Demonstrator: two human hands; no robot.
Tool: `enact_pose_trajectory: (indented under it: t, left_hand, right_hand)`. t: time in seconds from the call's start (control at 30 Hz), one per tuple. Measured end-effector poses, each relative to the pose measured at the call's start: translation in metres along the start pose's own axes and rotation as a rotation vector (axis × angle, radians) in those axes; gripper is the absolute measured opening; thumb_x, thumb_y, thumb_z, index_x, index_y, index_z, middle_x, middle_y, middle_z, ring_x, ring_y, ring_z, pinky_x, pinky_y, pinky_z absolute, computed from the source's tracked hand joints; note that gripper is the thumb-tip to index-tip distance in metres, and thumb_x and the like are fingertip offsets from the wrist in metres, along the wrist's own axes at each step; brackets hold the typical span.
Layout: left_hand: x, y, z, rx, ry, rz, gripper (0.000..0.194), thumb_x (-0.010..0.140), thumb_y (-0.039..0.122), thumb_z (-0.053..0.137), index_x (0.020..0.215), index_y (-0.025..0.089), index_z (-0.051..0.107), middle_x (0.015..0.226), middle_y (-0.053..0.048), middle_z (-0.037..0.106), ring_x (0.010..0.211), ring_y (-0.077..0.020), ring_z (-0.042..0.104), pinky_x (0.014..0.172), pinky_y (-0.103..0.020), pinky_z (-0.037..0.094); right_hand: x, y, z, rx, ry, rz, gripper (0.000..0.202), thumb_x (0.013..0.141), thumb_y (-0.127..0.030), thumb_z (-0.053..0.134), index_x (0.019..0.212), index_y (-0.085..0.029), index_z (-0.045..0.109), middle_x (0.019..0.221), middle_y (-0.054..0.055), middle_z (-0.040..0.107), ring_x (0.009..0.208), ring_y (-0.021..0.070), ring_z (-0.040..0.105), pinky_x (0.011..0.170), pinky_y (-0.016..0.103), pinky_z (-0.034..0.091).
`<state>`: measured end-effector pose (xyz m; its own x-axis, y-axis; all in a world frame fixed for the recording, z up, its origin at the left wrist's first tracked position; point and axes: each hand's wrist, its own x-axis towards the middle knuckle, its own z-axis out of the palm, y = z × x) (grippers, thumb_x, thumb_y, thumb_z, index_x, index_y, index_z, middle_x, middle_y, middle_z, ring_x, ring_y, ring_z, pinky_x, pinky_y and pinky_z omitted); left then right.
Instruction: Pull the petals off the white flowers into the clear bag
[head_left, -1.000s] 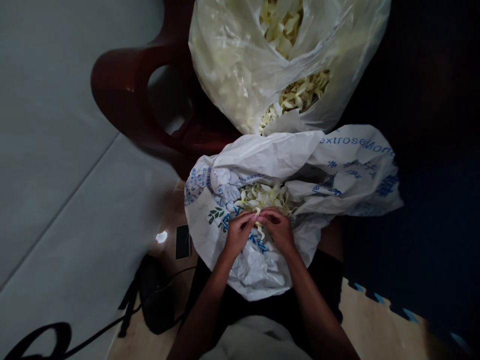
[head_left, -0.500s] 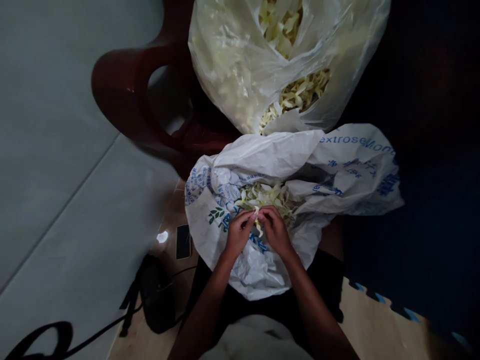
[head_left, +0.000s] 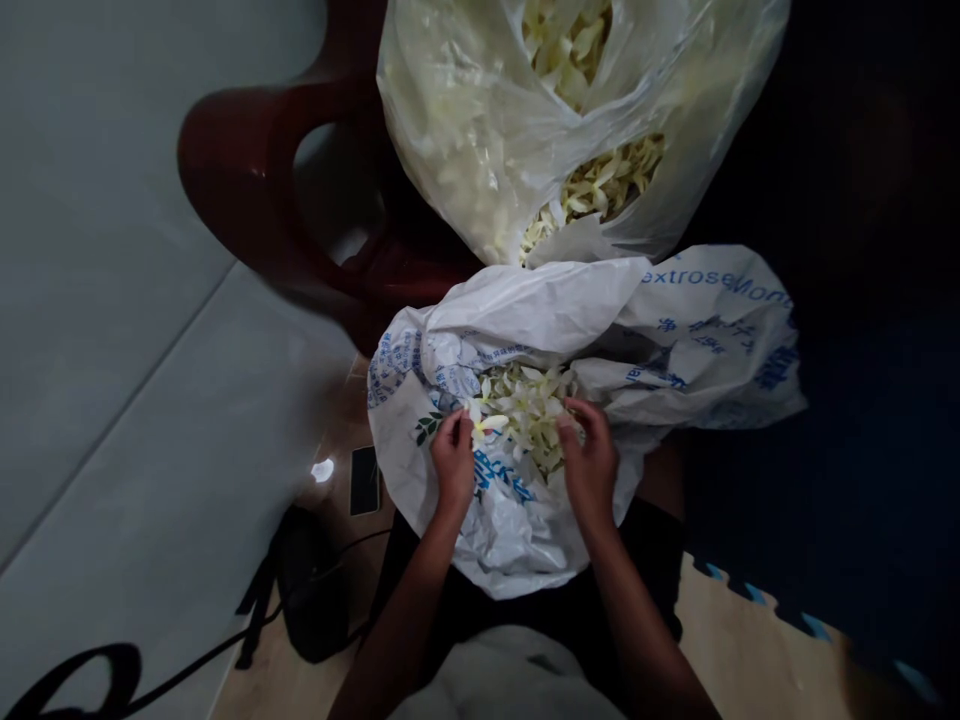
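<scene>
Two bags fill most of your view. Farthest from you, a clear plastic bag (head_left: 480, 120) of pale petals rests on a dark red plastic chair (head_left: 247, 190), with yellowish pieces showing through a gap in its lower side. Just below it, touching its bottom edge, a white printed sack (head_left: 675, 340) with blue lettering lies open across your lap. Its mouth is rolled back around a small heap of white petals (head_left: 525, 410).

Your left hand (head_left: 452, 462) sits at the left edge of that heap, fingers pinched on a single white petal (head_left: 480, 418) with a yellowish base, which it holds just above the sack's blue print. Your right hand (head_left: 590, 462) is at the heap's right edge, well apart from the left, with fingers curled down into the petals. You cannot tell from here whether it grips any.

To your left, on the wooden floor, a black bag (head_left: 311, 590) with trailing straps lies beside your leg. A dark phone (head_left: 365, 480) lies flat between it and the sack. A small bright glint (head_left: 322, 470) lies on the floor just left of the phone.
</scene>
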<state>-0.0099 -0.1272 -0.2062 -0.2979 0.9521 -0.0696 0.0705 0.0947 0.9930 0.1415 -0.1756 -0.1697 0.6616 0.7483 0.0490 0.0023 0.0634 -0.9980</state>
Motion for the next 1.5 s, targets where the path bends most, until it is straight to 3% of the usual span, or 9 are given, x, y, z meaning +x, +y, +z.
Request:
enact_pose_trajectory:
  t: [0.17, 0.3, 0.4, 0.6, 0.73, 0.93, 1.03, 1.23, 1.5]
  left_hand:
    - [-0.021, 0.027, 0.007, 0.065, -0.281, 0.157, 0.018, 0.075, 0.028, 0.064, 0.088, 0.019, 0.070, 0.090, -0.005, 0.068, 0.082, -0.0149, 0.062, 0.068, -0.023, 0.051]
    - [-0.030, 0.033, 0.009, 0.080, -0.376, 0.209, 0.014, 0.073, 0.026, 0.066, 0.085, 0.021, 0.072, 0.087, -0.005, 0.069, 0.083, -0.0154, 0.063, 0.075, -0.026, 0.051]
    - [-0.026, 0.020, 0.010, 0.070, -0.261, 0.157, 0.017, 0.075, 0.029, 0.064, 0.085, 0.018, 0.070, 0.085, -0.006, 0.068, 0.079, -0.0150, 0.063, 0.067, -0.025, 0.052]
    - [0.008, -0.009, -0.005, 0.002, 0.182, 0.039, 0.030, 0.083, 0.035, 0.051, 0.102, 0.013, 0.059, 0.089, -0.005, 0.064, 0.072, -0.0116, 0.062, 0.067, -0.026, 0.054]
    - [0.008, 0.002, -0.014, 0.029, 0.225, 0.041, 0.029, 0.081, 0.037, 0.055, 0.097, 0.014, 0.062, 0.087, -0.004, 0.065, 0.076, -0.0126, 0.062, 0.071, -0.026, 0.052]
    - [-0.026, 0.023, 0.001, 0.173, -0.293, 0.292, 0.023, 0.080, 0.026, 0.060, 0.101, 0.020, 0.068, 0.099, -0.007, 0.068, 0.089, -0.0170, 0.063, 0.074, -0.027, 0.052]
    - [-0.029, 0.022, 0.004, 0.209, -0.444, 0.433, 0.026, 0.084, 0.022, 0.054, 0.108, 0.021, 0.065, 0.104, -0.008, 0.068, 0.098, -0.0182, 0.062, 0.088, -0.034, 0.049]
    - [-0.023, 0.018, 0.000, 0.198, -0.564, 0.468, 0.029, 0.087, 0.019, 0.050, 0.113, 0.023, 0.063, 0.108, -0.007, 0.066, 0.101, -0.0161, 0.060, 0.090, -0.033, 0.048]
    - [-0.023, 0.016, 0.002, 0.166, -0.549, 0.387, 0.024, 0.085, 0.023, 0.053, 0.106, 0.022, 0.065, 0.103, -0.007, 0.068, 0.097, -0.0168, 0.061, 0.087, -0.033, 0.048]
  right_hand:
    - [-0.014, 0.000, 0.013, -0.241, -0.328, -0.030, 0.019, 0.081, -0.032, 0.058, 0.095, -0.021, 0.064, 0.090, 0.003, 0.064, 0.084, 0.0163, 0.057, 0.080, 0.030, 0.044]
    - [-0.012, 0.009, 0.016, -0.212, -0.378, 0.010, 0.017, 0.078, -0.036, 0.060, 0.078, -0.019, 0.063, 0.071, 0.000, 0.062, 0.067, 0.0140, 0.057, 0.064, 0.025, 0.045]
    - [-0.010, 0.014, 0.010, -0.187, -0.335, 0.015, 0.020, 0.079, -0.037, 0.058, 0.074, -0.018, 0.061, 0.068, 0.000, 0.061, 0.064, 0.0137, 0.058, 0.061, 0.024, 0.046]
    - [-0.007, 0.013, -0.004, -0.173, 0.185, -0.040, 0.019, 0.089, -0.036, 0.043, 0.094, -0.019, 0.047, 0.083, 0.003, 0.054, 0.071, 0.0127, 0.053, 0.066, 0.026, 0.045]
    - [-0.008, 0.001, 0.004, -0.195, 0.094, -0.101, 0.020, 0.078, -0.031, 0.061, 0.094, -0.020, 0.055, 0.100, 0.006, 0.056, 0.092, 0.0172, 0.055, 0.077, 0.030, 0.046]
    - [-0.015, -0.005, 0.014, -0.242, -0.305, -0.175, 0.008, 0.081, -0.025, 0.060, 0.086, -0.022, 0.065, 0.089, 0.004, 0.062, 0.090, 0.0169, 0.057, 0.083, 0.033, 0.045]
    - [-0.013, 0.001, 0.012, -0.226, -0.357, -0.148, 0.008, 0.079, -0.027, 0.062, 0.083, -0.023, 0.067, 0.084, 0.003, 0.064, 0.082, 0.0164, 0.059, 0.077, 0.031, 0.047]
    - [-0.008, 0.014, 0.011, -0.192, -0.331, -0.080, 0.011, 0.077, -0.031, 0.063, 0.079, -0.021, 0.064, 0.078, 0.002, 0.062, 0.075, 0.0155, 0.058, 0.070, 0.029, 0.046]
    - [-0.005, 0.016, 0.009, -0.157, -0.368, -0.039, 0.011, 0.077, -0.031, 0.063, 0.076, -0.021, 0.065, 0.076, 0.001, 0.062, 0.074, 0.0150, 0.057, 0.070, 0.028, 0.045]
